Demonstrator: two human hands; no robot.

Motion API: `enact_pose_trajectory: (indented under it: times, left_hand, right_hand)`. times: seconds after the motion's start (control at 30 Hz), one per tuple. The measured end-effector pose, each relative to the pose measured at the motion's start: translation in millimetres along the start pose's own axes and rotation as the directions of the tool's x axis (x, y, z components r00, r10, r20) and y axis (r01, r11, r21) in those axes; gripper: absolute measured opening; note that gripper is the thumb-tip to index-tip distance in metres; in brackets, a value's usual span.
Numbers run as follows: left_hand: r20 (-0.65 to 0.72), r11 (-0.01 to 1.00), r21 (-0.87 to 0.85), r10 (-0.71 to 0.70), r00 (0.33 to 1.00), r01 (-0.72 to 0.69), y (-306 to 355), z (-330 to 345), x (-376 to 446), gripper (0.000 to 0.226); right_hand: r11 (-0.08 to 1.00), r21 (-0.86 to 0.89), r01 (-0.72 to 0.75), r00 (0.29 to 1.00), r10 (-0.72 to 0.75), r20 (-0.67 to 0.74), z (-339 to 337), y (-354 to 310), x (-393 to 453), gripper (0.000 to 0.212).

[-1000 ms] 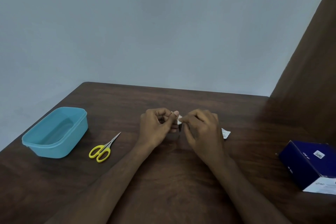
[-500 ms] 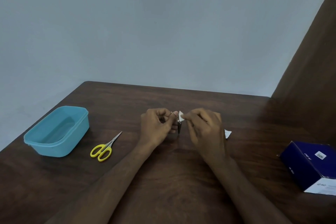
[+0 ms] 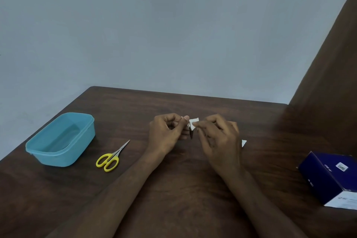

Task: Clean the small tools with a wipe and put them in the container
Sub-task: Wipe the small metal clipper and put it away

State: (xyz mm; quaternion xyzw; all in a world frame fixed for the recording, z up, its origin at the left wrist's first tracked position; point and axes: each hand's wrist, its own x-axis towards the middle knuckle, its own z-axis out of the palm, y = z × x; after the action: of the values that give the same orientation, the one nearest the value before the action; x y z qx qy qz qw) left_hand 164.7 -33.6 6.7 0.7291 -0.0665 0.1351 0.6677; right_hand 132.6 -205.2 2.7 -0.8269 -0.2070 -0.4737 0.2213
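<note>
Bare forearms, no sleeves; hands [image 3: 168,131] ungloved.

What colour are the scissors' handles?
Yellow: the scissors lie on the table beside the container, seen in the head view.

1. Container [image 3: 59,141]: light blue, open, upright; landmark.
2. Scissors [image 3: 111,157]: yellow-handled, closed, flat, just right of container.
3. Small dark tool [image 3: 191,133] and white wipe [image 3: 193,122]: held up, touching, well right of container.

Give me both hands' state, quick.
Left hand: fingers curled, pinching a small dark tool.
Right hand: pinching the white wipe against the tool.
</note>
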Motion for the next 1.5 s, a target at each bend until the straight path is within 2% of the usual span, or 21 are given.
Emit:
enact_pose_trajectory:
  times: [0.1,0.23,0.3,0.37,0.47,0.53,0.6,0.7,0.8,0.9,1.03,1.17,1.23,1.3,1.37,1.5]
  left_hand:
    - [0.014,0.999,0.009,0.036,0.999,-0.036,-0.4,0.7,-0.1,0.027]
    - [0.027,0.998,-0.008,0.060,0.998,-0.060,-1.6,1.1,0.6,0.028]
    - [0.051,0.996,-0.016,0.083,0.995,-0.082,-2.4,1.0,0.7,0.026]
    - [0.054,0.995,-0.051,0.084,0.995,-0.081,-1.6,1.4,0.2,0.025]
    - [0.056,0.990,-0.120,0.079,0.995,-0.072,0.3,1.8,-0.5,0.023]
    - [0.070,0.986,-0.150,0.085,0.994,-0.073,1.8,2.1,-1.8,0.021]
    - [0.069,0.984,-0.161,0.091,0.993,-0.079,2.5,1.2,-2.2,0.019]
    - [0.059,0.980,-0.183,0.090,0.994,-0.078,1.6,-1.5,-0.6,0.017]
    - [0.080,0.975,-0.203,0.104,0.991,-0.086,-0.4,-4.2,1.5,0.018]
    - [0.111,0.981,-0.155,0.133,0.985,-0.115,-1.7,-2.8,1.4,0.021]
    - [0.178,0.988,-0.105,0.135,0.975,-0.117,-5.4,-1.7,1.8,0.022]
    - [0.106,0.951,0.052,0.297,0.949,-0.303,-13.9,0.5,5.4,0.017]
    - [0.054,0.950,0.047,0.306,0.951,-0.308,-12.7,0.3,5.7,0.015]
    - [0.018,0.965,0.030,0.261,0.965,-0.261,-11.0,-1.0,5.7,0.012]
    - [0.032,0.974,0.014,0.227,0.973,-0.228,-9.4,-0.9,5.2,0.006]
    - [0.183,0.957,0.082,0.259,0.948,-0.277,-8.0,1.8,0.9,0.005]
  right_hand:
    - [0.998,-0.042,-0.054,0.990,0.059,0.130,5.6,3.9,-3.7,0.018]
    - [0.988,0.002,-0.152,0.986,0.151,0.072,4.3,4.2,-1.1,0.014]
    - [0.987,0.029,-0.155,0.982,0.151,0.116,4.9,3.1,-2.8,0.013]
    - [0.969,0.068,-0.238,0.966,0.230,0.117,5.7,2.4,-3.5,0.015]
    - [0.856,0.235,-0.461,0.886,0.460,0.064,7.2,1.7,0.4,0.019]
    - [0.733,0.358,-0.578,0.811,0.563,0.158,10.6,-1.1,0.1,0.016]
    - [0.570,0.501,-0.651,0.749,0.588,0.306,13.4,-4.0,0.4,0.010]
    - [0.438,0.599,-0.670,0.733,0.516,0.443,11.4,-6.6,1.4,0.008]
    - [0.445,0.576,-0.685,0.727,0.470,0.501,13.2,-6.8,-0.2,0.009]
    - [0.495,0.559,-0.665,0.745,0.494,0.449,16.1,-5.0,-1.7,0.011]
    - [0.458,0.587,-0.667,0.721,0.596,0.354,14.7,0.0,0.7,0.010]
    - [0.483,0.558,-0.674,0.720,0.596,0.355,15.0,2.0,-0.8,0.006]
    - [0.459,0.581,-0.672,0.717,0.599,0.356,15.8,1.0,-0.3,0.005]
    - [0.405,0.615,-0.676,0.693,0.633,0.345,15.2,1.4,1.1,0.005]
    - [0.326,0.648,-0.688,0.640,0.694,0.330,14.1,3.8,2.5,0.005]
    - [0.171,0.680,-0.713,0.517,0.783,0.345,14.1,7.7,5.4,0.007]
